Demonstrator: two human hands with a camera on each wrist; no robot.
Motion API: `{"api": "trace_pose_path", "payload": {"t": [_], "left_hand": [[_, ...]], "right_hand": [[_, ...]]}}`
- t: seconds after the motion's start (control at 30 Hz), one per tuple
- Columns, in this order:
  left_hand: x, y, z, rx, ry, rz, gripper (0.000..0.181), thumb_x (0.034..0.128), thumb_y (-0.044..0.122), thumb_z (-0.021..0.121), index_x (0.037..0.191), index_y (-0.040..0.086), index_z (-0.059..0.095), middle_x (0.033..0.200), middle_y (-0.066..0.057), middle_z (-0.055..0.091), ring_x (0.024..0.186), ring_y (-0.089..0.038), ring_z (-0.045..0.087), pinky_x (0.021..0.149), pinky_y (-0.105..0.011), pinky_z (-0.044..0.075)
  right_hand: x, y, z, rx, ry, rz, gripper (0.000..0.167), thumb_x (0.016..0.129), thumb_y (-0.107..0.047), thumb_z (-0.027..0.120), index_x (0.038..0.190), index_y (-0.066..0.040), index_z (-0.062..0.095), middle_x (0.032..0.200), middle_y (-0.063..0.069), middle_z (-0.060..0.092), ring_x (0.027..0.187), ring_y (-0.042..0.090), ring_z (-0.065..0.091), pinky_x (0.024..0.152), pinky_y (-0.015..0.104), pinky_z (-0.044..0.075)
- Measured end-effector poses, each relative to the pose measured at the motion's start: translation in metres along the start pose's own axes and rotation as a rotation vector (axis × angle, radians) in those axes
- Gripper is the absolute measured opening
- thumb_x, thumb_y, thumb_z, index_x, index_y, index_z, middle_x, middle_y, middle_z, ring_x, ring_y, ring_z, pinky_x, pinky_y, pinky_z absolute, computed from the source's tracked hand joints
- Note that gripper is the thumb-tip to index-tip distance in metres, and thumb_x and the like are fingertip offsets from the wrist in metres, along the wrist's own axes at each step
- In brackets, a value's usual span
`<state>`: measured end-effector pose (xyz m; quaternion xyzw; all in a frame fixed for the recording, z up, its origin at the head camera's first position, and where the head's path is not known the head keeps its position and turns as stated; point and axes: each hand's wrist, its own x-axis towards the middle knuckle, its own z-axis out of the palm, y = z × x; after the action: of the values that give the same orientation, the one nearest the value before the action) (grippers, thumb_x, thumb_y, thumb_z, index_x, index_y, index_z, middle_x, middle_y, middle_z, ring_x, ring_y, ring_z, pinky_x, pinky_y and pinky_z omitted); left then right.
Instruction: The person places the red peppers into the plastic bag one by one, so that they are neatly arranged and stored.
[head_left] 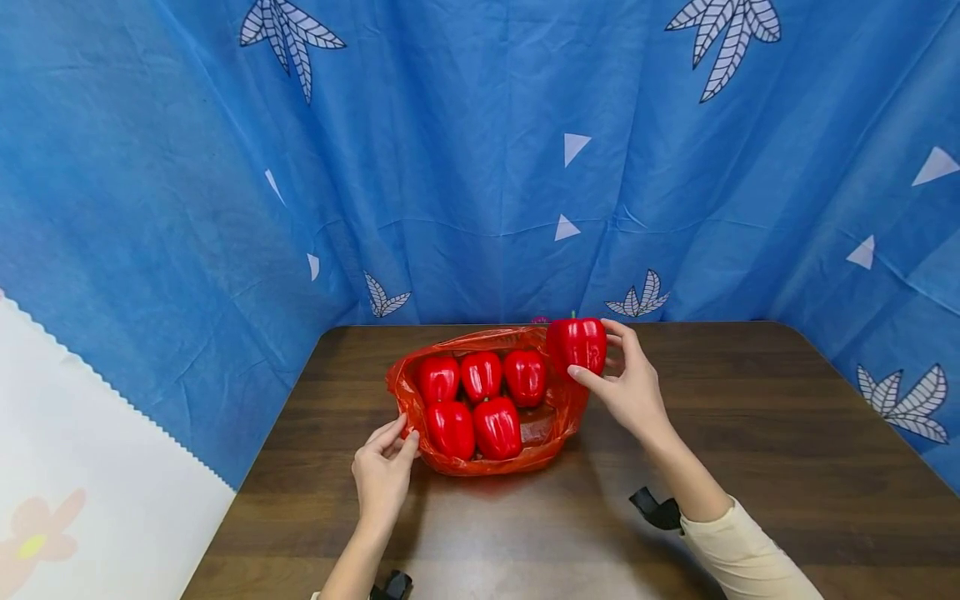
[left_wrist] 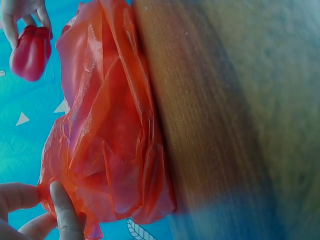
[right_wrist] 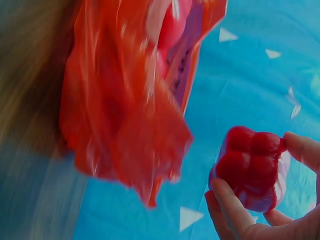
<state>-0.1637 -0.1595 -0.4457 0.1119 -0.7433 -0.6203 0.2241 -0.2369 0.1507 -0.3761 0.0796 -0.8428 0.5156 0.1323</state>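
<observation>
A red plastic bag point(head_left: 480, 468) stands open on the table with several red bell peppers point(head_left: 498, 428) inside, in two rows. At the bag's left side my left hand point(head_left: 384, 475) pinches its rim between thumb and fingers; the left wrist view shows the thumb point(left_wrist: 63, 210) against the crinkled film. My right hand point(head_left: 628, 385) grips another bell pepper point(head_left: 577, 343), green stem up, above the bag's right end. Seen from the right wrist, that pepper point(right_wrist: 250, 167) shows its lobed underside, apart from the bag point(right_wrist: 120, 100).
The bag rests on a dark wooden table point(head_left: 750, 433). Behind the table hangs a blue curtain point(head_left: 480, 167) with leaf and triangle prints. A white cloth point(head_left: 90, 450) with a scalloped edge lies at the left. Black straps point(head_left: 656, 508) sit by the wrists.
</observation>
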Motion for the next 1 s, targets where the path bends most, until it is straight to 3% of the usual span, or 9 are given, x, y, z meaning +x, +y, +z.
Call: {"api": "trace_pose_path", "payload": {"t": [0.17,0.43,0.77,1.0], "left_hand": [[0.0,0.0,0.0,0.002,0.001,-0.002,0.034,0.0869,0.002,0.07,0.12,-0.006,0.066,0.121,-0.023,0.064,0.063,-0.002,0.065,0.067,-0.007,0.053],[-0.001,0.002,0.0,0.002,-0.002,-0.004,0.034,0.0871,0.002,0.07,0.12,-0.006,0.066,0.122,-0.023,0.064,0.063,-0.002,0.064,0.066,-0.007,0.053],[-0.001,0.004,0.0,-0.015,-0.004,-0.013,0.034,0.0862,0.0,0.07,0.12,-0.005,0.067,0.12,-0.022,0.065,0.063,0.001,0.063,0.068,-0.007,0.052],[-0.002,0.002,0.0,-0.009,-0.007,-0.007,0.034,0.0861,0.0,0.07,0.12,-0.005,0.067,0.119,-0.023,0.065,0.063,0.001,0.063,0.067,-0.007,0.053]], "right_hand": [[-0.009,-0.008,0.02,0.001,-0.053,-0.042,0.078,0.081,-0.022,0.08,0.145,-0.019,0.036,0.139,0.016,0.05,0.112,0.038,0.061,0.084,0.05,0.057],[-0.019,-0.005,0.044,-0.088,-0.093,-0.091,0.078,0.078,-0.017,0.082,0.143,-0.014,0.038,0.133,0.018,0.051,0.109,0.037,0.062,0.08,0.048,0.059],[-0.027,0.002,0.052,-0.208,-0.14,-0.096,0.079,0.076,-0.022,0.083,0.142,-0.013,0.04,0.136,0.016,0.051,0.118,0.035,0.053,0.083,0.051,0.058],[-0.032,0.006,0.055,-0.264,-0.162,-0.048,0.079,0.077,-0.024,0.083,0.142,-0.012,0.04,0.138,0.019,0.049,0.121,0.039,0.051,0.084,0.056,0.057]]}}
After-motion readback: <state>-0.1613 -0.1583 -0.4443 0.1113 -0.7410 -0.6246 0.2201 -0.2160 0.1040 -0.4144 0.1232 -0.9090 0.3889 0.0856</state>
